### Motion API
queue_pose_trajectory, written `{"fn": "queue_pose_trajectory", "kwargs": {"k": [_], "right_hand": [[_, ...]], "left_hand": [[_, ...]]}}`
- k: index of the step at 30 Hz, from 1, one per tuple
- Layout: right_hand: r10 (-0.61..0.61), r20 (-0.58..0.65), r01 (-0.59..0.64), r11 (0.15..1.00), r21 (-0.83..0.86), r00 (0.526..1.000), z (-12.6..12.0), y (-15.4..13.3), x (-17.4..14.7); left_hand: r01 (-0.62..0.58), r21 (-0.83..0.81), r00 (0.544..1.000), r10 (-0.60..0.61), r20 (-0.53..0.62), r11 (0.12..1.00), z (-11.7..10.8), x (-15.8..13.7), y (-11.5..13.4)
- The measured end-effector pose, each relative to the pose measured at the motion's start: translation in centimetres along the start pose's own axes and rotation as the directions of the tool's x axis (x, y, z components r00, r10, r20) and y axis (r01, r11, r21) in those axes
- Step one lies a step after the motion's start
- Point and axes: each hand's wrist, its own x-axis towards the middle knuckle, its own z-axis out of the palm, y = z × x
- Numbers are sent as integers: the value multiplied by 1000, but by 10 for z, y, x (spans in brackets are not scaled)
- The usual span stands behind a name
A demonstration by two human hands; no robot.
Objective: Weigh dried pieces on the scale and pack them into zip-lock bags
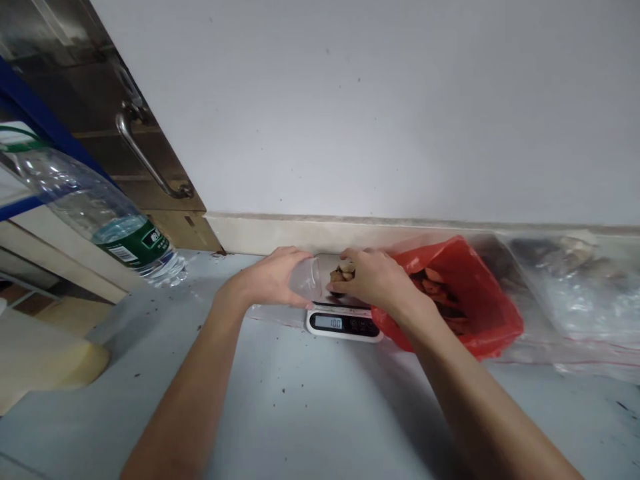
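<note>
A small white kitchen scale (345, 323) lies against the wall, its display showing what looks like 10.0. A heap of brown and tan dried slices (343, 273) rests on its plate. My left hand (273, 279) is closed around a clear plastic cup (306, 279), tilted on its side with the mouth toward the slices. The curled fingers of my right hand (373, 273) hold slices at the heap's right side; some fingertips are hidden. Under my right wrist stands an open red plastic bag (480, 293) with reddish-brown pieces (435, 290) inside.
Clear plastic bags (585, 300) lie to the right along the wall. A large water bottle (125, 227) with a green label stands at left, near a pale yellowish container (65, 367). Behind it is a metal door handle (150, 160). Dark crumbs dot the grey surface (295, 413).
</note>
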Motion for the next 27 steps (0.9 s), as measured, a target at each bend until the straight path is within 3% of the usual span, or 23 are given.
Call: {"fn": "queue_pose_trajectory", "kwargs": {"k": [6, 16, 23, 27], "right_hand": [[-104, 38, 96, 980, 176, 994, 3, 6, 5], [-81, 47, 55, 909, 413, 996, -2, 19, 10], [-171, -59, 180, 885, 429, 983, -7, 23, 10], [-323, -52, 304, 809, 502, 945, -10, 18, 4]], "left_hand": [[38, 5, 999, -38, 8, 999, 3, 2, 0], [-6, -24, 1000, 7, 29, 1000, 4, 3, 2], [-66, -41, 998, 65, -24, 997, 6, 6, -1], [-117, -99, 990, 108, -90, 988, 4, 4, 0]]}}
